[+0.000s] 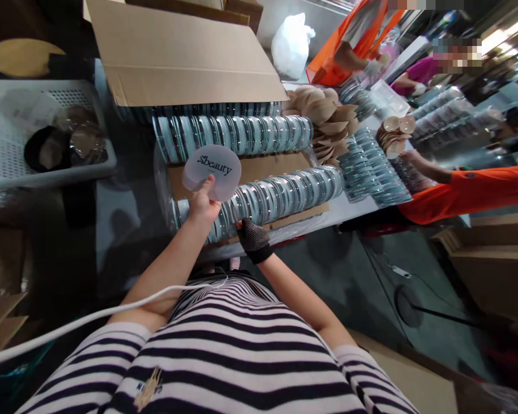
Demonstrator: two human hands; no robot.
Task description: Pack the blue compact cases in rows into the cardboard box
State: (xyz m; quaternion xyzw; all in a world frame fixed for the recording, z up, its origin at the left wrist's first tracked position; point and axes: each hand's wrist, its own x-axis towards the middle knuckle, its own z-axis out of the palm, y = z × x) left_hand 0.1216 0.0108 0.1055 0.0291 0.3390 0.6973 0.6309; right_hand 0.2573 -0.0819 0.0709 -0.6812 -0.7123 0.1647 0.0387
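My left hand [205,204] is closed on a white rounded flat card [213,169] printed "Sbeauty", the thumb pressed on its face. The card is held above a long front row of clear round plastic cases [280,195] standing on edge. My right hand [254,237], in a dark dotted glove with bare fingertips, is curled against the near side of this row; what its fingers grip is hidden. Behind lies a second row of similar cases [237,135], with brown cardboard [285,164] between the rows.
A large cardboard flap [185,54] rises behind the rows. Left stands a white perforated basket [8,155] with loose items. Brown rounded pieces [323,123] and more stacked cases [371,167] lie to the right. Co-workers in orange sleeves [487,190] work nearby. A white cable [112,310] crosses my left arm.
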